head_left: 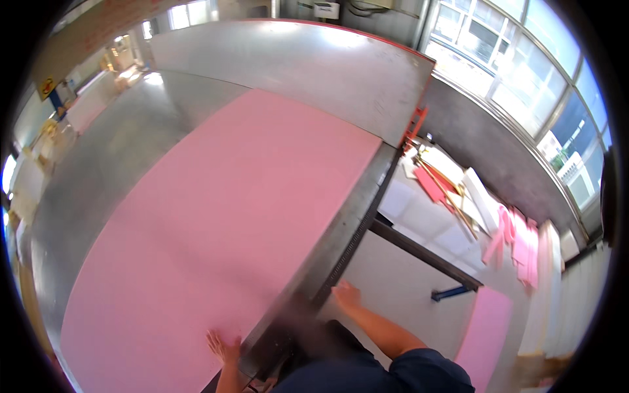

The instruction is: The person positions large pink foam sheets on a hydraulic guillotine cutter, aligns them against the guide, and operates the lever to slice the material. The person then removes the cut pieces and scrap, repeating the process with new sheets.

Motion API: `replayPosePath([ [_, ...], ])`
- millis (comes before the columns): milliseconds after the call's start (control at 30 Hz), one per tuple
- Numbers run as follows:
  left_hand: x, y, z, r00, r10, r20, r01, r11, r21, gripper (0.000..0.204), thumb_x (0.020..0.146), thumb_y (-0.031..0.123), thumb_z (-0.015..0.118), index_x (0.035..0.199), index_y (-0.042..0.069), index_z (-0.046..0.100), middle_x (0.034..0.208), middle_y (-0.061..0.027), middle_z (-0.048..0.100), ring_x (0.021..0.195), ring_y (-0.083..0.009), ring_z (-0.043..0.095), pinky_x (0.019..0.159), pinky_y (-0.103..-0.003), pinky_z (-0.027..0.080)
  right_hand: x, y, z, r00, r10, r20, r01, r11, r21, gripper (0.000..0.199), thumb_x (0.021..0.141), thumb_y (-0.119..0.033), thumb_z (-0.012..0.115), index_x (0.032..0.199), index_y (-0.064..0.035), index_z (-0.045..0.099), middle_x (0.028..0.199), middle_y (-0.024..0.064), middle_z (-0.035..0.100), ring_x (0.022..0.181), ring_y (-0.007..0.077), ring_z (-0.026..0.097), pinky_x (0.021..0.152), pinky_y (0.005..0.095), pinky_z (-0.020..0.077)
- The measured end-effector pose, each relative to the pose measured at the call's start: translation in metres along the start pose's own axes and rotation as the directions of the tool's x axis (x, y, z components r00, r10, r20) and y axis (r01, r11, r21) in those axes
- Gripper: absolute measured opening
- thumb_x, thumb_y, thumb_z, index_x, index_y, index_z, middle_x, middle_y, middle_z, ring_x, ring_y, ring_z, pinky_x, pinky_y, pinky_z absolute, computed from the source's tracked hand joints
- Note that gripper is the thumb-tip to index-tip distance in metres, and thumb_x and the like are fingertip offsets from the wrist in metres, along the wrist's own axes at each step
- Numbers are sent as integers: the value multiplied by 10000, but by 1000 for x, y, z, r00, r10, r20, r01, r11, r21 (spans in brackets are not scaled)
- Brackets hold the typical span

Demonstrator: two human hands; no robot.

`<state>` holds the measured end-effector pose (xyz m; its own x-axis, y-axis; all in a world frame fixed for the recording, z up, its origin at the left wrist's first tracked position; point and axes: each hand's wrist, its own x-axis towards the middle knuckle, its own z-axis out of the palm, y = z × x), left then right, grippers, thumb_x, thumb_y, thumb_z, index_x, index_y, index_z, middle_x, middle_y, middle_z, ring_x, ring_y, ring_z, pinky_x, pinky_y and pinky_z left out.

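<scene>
Left hand (224,347) laid flat, unclenched, on pink foam sheet (223,223); right hand (346,295) spread at bench (341,236) edge. Sheet best kept square.

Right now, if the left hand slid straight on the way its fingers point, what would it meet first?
Probably nothing: the left hand lies flat on the pink foam sheet, fingers pointing up along it, and only bare sheet shows ahead before the upright metal panel.

Grey metal table (118,157); large pink foam sheet (216,216) flat on it
</scene>
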<state>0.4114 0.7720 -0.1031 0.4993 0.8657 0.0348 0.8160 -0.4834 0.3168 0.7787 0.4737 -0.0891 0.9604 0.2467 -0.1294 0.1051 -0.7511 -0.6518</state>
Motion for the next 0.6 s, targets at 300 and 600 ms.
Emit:
replayPosePath([
  [300,95,218,36,946,323,-7,-322,940,-112,847,676,459,821,1354,44,526,1487,-249,412,1401,-429,352,1145,-555,285,318,16,-56,975,214,-67,-143,824,548,380,841,-336,716,933,29,663,851,143,690,725,233,668,641,356,533],
  [600,197,489,106,849,524,73,-510,847,-154,924,684,381,843,1457,89,429,1570,-182,320,1457,-372,282,1175,-498,263,517,-73,-75,929,340,-145,-186,770,610,423,802,-278,751,1041,50,629,964,225,685,883,362,669,809,425,524],
])
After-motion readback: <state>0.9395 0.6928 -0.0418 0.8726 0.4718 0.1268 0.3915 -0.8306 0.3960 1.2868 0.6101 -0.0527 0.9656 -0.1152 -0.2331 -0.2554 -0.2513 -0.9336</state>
